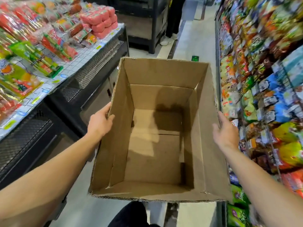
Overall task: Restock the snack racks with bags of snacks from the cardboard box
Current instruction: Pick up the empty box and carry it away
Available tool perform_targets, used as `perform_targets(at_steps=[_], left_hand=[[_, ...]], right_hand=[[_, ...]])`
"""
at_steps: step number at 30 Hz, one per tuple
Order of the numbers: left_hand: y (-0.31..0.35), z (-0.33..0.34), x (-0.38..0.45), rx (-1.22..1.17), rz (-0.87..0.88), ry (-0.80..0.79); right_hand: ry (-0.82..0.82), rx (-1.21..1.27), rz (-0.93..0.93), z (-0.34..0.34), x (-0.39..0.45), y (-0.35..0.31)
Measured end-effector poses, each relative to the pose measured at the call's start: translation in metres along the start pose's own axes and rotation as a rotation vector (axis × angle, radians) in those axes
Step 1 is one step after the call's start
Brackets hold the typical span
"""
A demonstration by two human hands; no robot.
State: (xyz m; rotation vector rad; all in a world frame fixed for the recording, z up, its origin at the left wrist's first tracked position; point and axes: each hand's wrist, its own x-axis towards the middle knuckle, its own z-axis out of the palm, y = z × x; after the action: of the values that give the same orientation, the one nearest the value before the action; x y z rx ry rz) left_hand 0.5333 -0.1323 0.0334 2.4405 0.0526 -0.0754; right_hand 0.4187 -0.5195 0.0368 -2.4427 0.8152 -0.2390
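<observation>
Two bare hands hold one open box (157,145) with nothing inside above the aisle floor, the left hand (100,122) gripping its left rim, the right hand (227,130) pressed open-fingered against its right wall, beside the snack racks (262,79).

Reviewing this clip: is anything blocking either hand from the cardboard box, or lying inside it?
Nothing visible stands between them. The left hand already grips the cardboard box at its left wall, thumb over the rim; the right hand lies with straight fingers at the right wall. The box interior shows only bare cardboard, no bags.
</observation>
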Motion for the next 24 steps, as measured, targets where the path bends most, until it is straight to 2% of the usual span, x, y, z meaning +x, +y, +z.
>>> perform_targets(at_steps=[13,24], left_hand=[[0.119,0.056,0.347,-0.013,0.036,-0.022],[0.209,0.13,0.605,0.04,0.045,0.024]], right_hand=[[0.033,-0.047,0.027,0.027,0.321,-0.102],[-0.004,-0.011,-0.033,0.097,0.63,-0.148]])
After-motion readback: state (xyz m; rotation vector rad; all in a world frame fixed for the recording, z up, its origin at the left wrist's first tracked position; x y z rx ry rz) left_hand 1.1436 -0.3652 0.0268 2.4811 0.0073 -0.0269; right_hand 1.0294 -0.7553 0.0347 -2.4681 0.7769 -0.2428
